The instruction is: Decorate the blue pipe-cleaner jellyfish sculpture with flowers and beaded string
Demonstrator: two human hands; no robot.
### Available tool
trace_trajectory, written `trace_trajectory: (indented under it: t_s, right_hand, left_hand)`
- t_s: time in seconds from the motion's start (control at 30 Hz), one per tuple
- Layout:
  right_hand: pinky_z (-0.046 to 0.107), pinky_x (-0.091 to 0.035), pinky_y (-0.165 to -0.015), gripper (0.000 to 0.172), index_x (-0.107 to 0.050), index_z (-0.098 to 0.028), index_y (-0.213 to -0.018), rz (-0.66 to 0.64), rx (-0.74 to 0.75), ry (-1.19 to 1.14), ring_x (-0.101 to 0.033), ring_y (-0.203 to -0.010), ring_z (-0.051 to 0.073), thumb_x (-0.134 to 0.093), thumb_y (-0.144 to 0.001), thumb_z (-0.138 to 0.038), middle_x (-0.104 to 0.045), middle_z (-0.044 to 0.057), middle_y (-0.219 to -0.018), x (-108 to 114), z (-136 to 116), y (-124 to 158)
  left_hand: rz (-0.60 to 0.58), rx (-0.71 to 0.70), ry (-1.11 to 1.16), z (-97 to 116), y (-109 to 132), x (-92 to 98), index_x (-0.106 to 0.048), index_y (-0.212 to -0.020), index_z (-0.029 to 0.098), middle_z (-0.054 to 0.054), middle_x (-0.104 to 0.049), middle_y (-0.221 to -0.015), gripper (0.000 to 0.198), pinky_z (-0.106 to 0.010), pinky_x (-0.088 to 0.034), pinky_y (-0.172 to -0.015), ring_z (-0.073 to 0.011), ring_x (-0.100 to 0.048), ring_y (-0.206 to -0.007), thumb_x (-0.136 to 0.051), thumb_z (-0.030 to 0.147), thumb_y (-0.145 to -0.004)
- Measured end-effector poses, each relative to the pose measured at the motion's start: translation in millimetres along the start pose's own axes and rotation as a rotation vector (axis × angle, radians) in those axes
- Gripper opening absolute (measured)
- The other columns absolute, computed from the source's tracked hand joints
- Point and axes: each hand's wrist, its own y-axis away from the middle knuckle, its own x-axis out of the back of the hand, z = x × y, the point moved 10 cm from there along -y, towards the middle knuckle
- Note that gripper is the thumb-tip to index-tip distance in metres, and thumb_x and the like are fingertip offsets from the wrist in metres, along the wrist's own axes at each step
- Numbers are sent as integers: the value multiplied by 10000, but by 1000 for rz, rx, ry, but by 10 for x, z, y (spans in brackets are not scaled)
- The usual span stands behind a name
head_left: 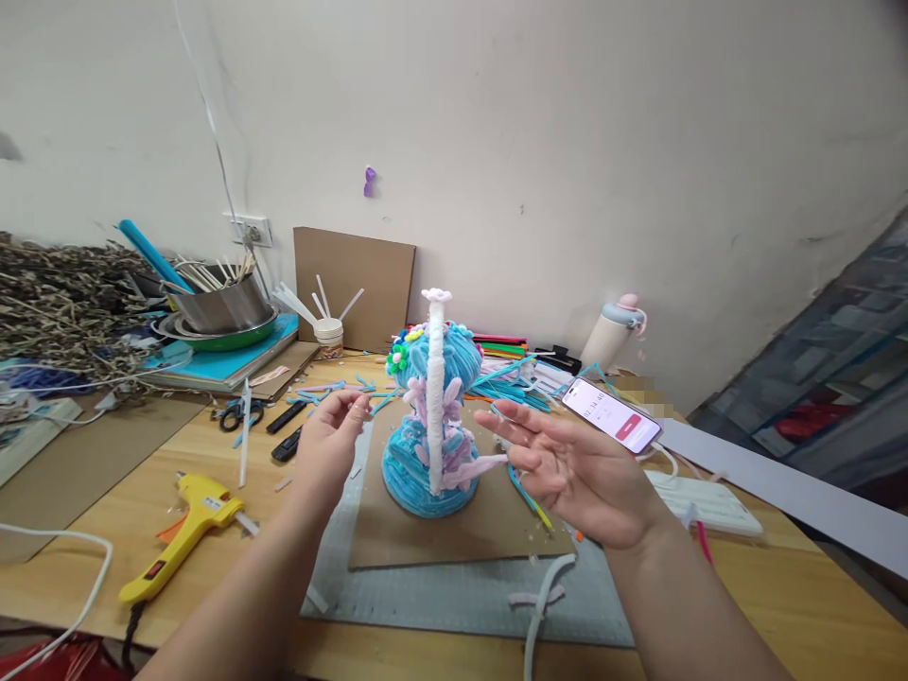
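Note:
A blue pipe-cleaner craft piece [429, 473] stands upright in front of me, with a rounded top, a wide base and pink and lilac petals between. Up its front runs a white fuzzy stem [435, 407], topped by a pale pink flower [436, 295]. Coloured flowers [398, 357] sit on the rounded top's left. My left hand [330, 449] is left of the piece, thumb and fingers pinched together; a bit of blue shows at the fingertips, but whether it is held is unclear. To the right, my right hand [574, 468] is open, palm up, fingers apart, near a lilac petal [475, 468].
Under the piece lie a cardboard sheet [397, 549] and a cutting mat [454, 605]. A yellow glue gun [188, 530], scissors [241, 414] and black cutters [287, 443] are left. A phone [611, 416], power strip [709, 501] and bottle [610, 333] stand right. Pipe cleaners [500, 378] lie behind.

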Motion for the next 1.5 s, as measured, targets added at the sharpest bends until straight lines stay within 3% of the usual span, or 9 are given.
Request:
trace_trajectory:
  t_s: [0.13, 0.3, 0.47, 0.6, 0.77, 0.97, 1.17, 1.3, 1.5]
  right_hand:
    - [49, -417, -430, 381, -583, -135, -1232, -70, -73, -28, -586, -741, 38, -478, -884, -249, -418, 105, -1462, -85, -4, 65]
    - [44, -424, -412, 412, -576, -149, -1247, -31, -76, 15, -602, -790, 53, -465, -876, -290, -359, 85, -1503, -94, -68, 94]
    - [93, -463, -392, 383, -588, -158, -1232, 12, -65, 126, -626, -811, 92, -440, -892, -253, -377, 78, -1486, -96, -67, 77]
    - [127, -496, -399, 383, -572, -152, -1253, 20, -93, 156, -643, -842, 119, -401, -921, -237, -398, 102, -1464, -87, 13, 50]
    - [120, -500, -434, 365, -570, -145, -1249, 49, -108, 177, -647, -822, 100, -441, -919, -232, -425, 130, -1439, -56, 16, 10]
    - [141, -490, -420, 391, -591, -216, -1208, 66, -141, 572, -648, -771, 112, -634, -820, -225, -544, 119, -1307, 31, -134, -51]
    - [218, -513, -454, 447, -650, -223, -1165, 150, -214, 1201, -638, -617, 133, -719, -733, -318, -678, 85, -1000, 315, -502, -140]
    - [213, -430, -437, 279, -738, -183, -961, 161, -198, 1417, -533, -506, 101, -713, -695, -267, -657, 32, -697, 424, -706, -251]
    - [202, -344, -437, 162, -714, -167, -829, 226, -60, 1362, -460, -486, 68, -671, -687, -230, -646, 10, -673, 331, -637, -453]
  left_hand:
    - [-233, 353, 519, -234, 82, -356, -629, -827, 174, -34, -637, -839, 254, -247, -470, -614, -150, -590, -778, -744, 365, -706]
    - [-386, 247, 627, 17, 96, -412, -635, -844, 193, 30, -595, -721, 152, -195, -371, -490, -51, -453, -481, -659, 187, -694]
    - [-403, 28, -49, 183, 55, -349, -688, -854, 179, -21, -663, -720, 295, -237, -275, -422, -71, -391, -393, -477, 384, -840]
    - [-491, -201, -611, 323, 114, -480, -718, -937, 241, -23, -707, -818, 286, -251, -377, -574, -154, -573, -664, -545, 445, -836]
    - [-589, -284, -872, 306, 202, -559, -738, -905, 288, 4, -665, -713, 240, -249, -345, -571, -153, -549, -646, -599, 453, -800]
    - [-483, -282, -660, 312, 136, -413, -705, -664, 239, -2, -622, -601, 247, -239, -332, -534, -147, -519, -577, -582, 385, -821]
    - [-246, -31, -414, 155, 43, -87, -727, -693, 214, -4, -621, -595, 273, -238, -359, -493, -138, -487, -493, -622, 455, -766]
    - [-135, -27, -404, 179, 52, 91, -759, -713, 223, -50, -682, -768, 290, -277, -450, -667, -200, -598, -728, -640, 486, -737]
    - [-96, 20, -198, 142, 132, 401, -712, -579, 225, -82, -671, -966, 275, -347, -424, -912, -284, -550, -1054, -698, 485, -669]
